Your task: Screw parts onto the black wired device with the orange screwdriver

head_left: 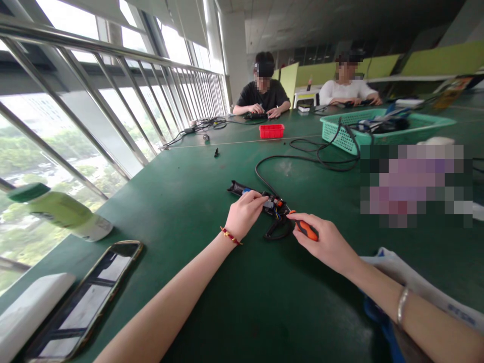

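Gripping an orange-and-black screwdriver (pixel 308 231) in our right hand (pixel 325 240), shaft at the opened black corded device (pixel 279 205); our left hand (pixel 245 213) pinches it; device lies on green bench (pixel 181 191), wires (pixel 277 215) exposed.

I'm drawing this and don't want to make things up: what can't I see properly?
All in the head view:
Orange-and-black tool: the right hand covers some of its grip; its tip is too small to make out.
Black device: the left hand hides a bit.
White object: cut off by the left edge.
Pixelated patch at right: squares hide what's there.
Green basket: its contents overlap.
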Demonstrator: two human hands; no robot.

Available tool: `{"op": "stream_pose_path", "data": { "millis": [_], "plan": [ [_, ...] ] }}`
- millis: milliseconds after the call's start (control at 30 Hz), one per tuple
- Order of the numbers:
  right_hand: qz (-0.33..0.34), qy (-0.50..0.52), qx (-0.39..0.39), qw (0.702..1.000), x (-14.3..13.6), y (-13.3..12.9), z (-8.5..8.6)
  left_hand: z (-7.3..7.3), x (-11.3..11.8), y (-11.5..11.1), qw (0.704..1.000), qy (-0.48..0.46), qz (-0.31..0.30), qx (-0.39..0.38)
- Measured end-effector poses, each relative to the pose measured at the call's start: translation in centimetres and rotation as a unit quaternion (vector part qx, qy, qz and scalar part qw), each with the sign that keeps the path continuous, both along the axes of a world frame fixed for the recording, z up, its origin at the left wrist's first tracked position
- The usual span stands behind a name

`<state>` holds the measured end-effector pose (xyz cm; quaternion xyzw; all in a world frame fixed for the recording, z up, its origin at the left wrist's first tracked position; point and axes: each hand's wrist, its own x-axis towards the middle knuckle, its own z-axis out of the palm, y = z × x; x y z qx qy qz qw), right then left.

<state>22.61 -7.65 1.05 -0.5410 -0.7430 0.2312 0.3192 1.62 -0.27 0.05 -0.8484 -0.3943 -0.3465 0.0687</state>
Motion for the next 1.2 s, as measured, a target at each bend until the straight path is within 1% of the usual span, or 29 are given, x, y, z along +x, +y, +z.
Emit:
{"op": "stream_pose_path", "data": {
  "millis": [133,267,367,433,467,500,533,600,667,733,833,933,1067,1200],
  "plan": [
    [-0.004,-0.001,-0.008,1.0,-0.3,0.0,0.2,-0.1,-0.1,0.1,1.0,0.005,-0.006,0.007],
    [-0.009,-0.001,-0.009,1.0,-0.5,0.2,0.2,-0.1,0.1,0.1,1.0,0.02,0.007,0.003],
    [-0.005,0.0,-0.015,1.0,-0.2,0.2,0.1,0.1,0.1,0.0,0.999,0.043,0.008,0.002],
    [-0.004,0.003,-0.019,1.0,0.0,0.1,0.2,0.3,0.0,-0.3,0.999,0.043,0.014,-0.006],
    [-0.004,0.006,-0.02,1.0,0.1,0.0,0.3,0.5,-0.1,-0.4,0.999,0.033,0.03,-0.015],
    [-0.006,0.011,-0.018,1.0,0.2,0.0,0.4,0.6,-0.3,-0.6,0.998,0.019,0.059,-0.029],
    [-0.009,0.02,-0.014,1.0,0.3,-0.1,0.4,0.7,-0.4,-0.8,0.994,0.002,0.099,-0.051],
    [-0.018,0.045,0.005,0.999,0.4,-0.1,0.4,0.9,-0.6,-1.2,0.976,-0.018,0.188,-0.105],
    [-0.028,0.073,0.03,0.996,0.5,-0.1,0.3,0.9,-0.4,-1.7,0.956,0.004,0.253,-0.146],
    [-0.035,0.095,0.046,0.994,0.5,-0.1,0.2,0.9,-0.1,-2.2,0.946,0.058,0.28,-0.154],
    [-0.043,0.114,0.052,0.991,0.6,-0.1,0.2,0.9,0.6,-2.8,0.945,0.117,0.267,-0.146],
    [-0.042,0.121,0.058,0.99,0.6,-0.2,0.2,0.8,1.0,-3.0,0.949,0.123,0.246,-0.157],
    [-0.036,0.123,0.062,0.99,0.6,-0.2,0.3,0.5,0.8,-2.6,0.96,0.074,0.21,-0.173],
    [-0.031,0.125,0.067,0.989,0.5,-0.2,0.3,0.4,0.5,-2.5,0.978,0.006,0.135,-0.157]
  ]
}}
